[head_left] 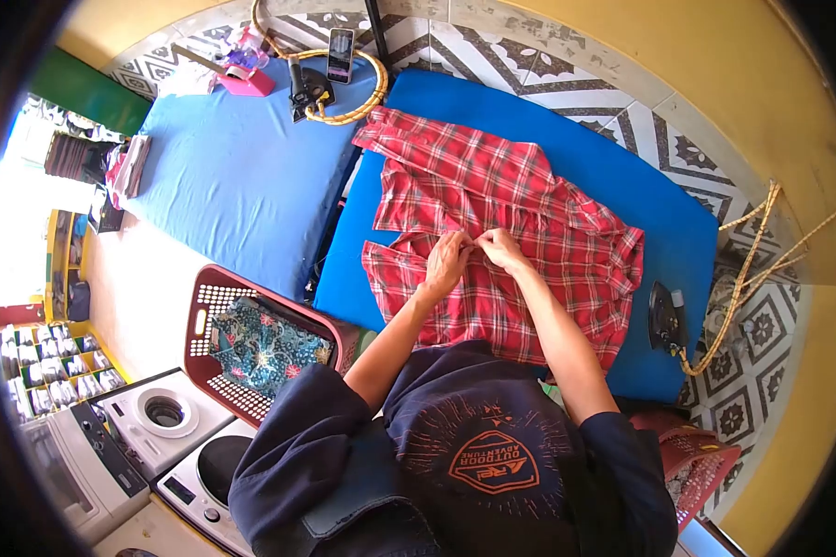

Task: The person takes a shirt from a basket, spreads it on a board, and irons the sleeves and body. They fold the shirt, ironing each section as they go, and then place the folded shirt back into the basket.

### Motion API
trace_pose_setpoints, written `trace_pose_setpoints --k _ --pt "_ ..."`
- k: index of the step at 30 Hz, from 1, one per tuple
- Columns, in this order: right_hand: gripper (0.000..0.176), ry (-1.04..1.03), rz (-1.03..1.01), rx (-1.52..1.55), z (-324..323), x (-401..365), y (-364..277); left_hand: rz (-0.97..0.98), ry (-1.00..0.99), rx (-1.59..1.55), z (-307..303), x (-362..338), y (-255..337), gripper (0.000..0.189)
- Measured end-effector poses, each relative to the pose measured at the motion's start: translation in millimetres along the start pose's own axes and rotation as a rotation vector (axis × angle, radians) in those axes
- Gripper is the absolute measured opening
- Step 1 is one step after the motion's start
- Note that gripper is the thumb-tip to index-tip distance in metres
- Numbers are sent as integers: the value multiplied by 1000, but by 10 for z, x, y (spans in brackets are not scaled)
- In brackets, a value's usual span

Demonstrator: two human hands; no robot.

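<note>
A red plaid shirt (529, 204) lies spread over the blue ironing table (455, 97), its collar end toward the right and its sleeves partly folded. Both of my hands work at the middle of its front, close together. My left hand (448, 260) has its fingers bent and pinched on the cloth of the shirt. Just to its right, my right hand (500, 249) pinches the shirt's front edge between thumb and fingers. What exactly sits between the fingertips is too small to make out. An iron (664, 317) stands at the table's right end, apart from the shirt.
Left of me stands a red basket (200, 320) holding patterned cloth (267, 348). A second table (237, 176) with light blue cover bears another iron (308, 91), a phone (341, 56) and a tape dispenser (246, 82). Hoses (743, 283) hang at right. Washing machines (163, 408) stand lower left.
</note>
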State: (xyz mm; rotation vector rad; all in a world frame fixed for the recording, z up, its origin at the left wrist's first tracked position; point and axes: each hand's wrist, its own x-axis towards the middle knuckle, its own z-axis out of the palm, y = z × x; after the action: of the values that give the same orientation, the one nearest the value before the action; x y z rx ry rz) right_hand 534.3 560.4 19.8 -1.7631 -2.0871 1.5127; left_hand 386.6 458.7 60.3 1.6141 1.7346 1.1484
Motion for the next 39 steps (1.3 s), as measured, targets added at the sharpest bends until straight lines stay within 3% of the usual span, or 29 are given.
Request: trace_pose_setpoints --k 2,6,9,12,14,17,20,22,24,26,28,30,32,35,39 --pt "31 -93 19 202 -62 6 30 12 -6 -36 -32 34 20 15" --pt "27 -82 -49 285 -181 -201 -90 27 -10 -53 5 94 -28 14" --pt "19 113 -234 -178 -225 -492 -389 -49 3 -112 -3 124 -32 11" --pt "13 232 -394 -349 -192 -500 -290 -229 -114 -284 -42 139 -71 11" --pt "10 211 -426 -354 -239 -546 -317 -209 -138 -327 -71 148 -154 15" --pt "9 226 -504 -386 -239 -531 -324 -346 -368 -271 -110 184 -294 17" --pt "7 268 -529 -468 -97 -480 -311 -235 -352 -60 -347 102 -444 17" --pt "6 518 -546 -627 55 -435 -394 -217 -392 -2 -556 40 -464 16" --pt "11 575 -796 -531 148 -423 -662 -248 -444 89 -672 -45 -435 16" --pt "16 454 -891 -554 332 -257 -715 -250 -458 61 -686 -145 -427 14" --pt "17 457 -833 -655 434 -151 -705 -194 -432 128 -715 -212 -435 14" --pt "20 464 -602 -748 501 -76 -702 -130 -355 38 -734 -288 -484 9" --pt "21 452 -584 -775 528 -57 -734 -69 -292 36 -758 -337 -453 10" --pt "19 411 -386 -806 542 -40 -781 0 -217 46 -821 -325 -338 12" --pt "13 488 -415 -680 599 53 -722 -21 -75 23 -861 -259 -216 9"
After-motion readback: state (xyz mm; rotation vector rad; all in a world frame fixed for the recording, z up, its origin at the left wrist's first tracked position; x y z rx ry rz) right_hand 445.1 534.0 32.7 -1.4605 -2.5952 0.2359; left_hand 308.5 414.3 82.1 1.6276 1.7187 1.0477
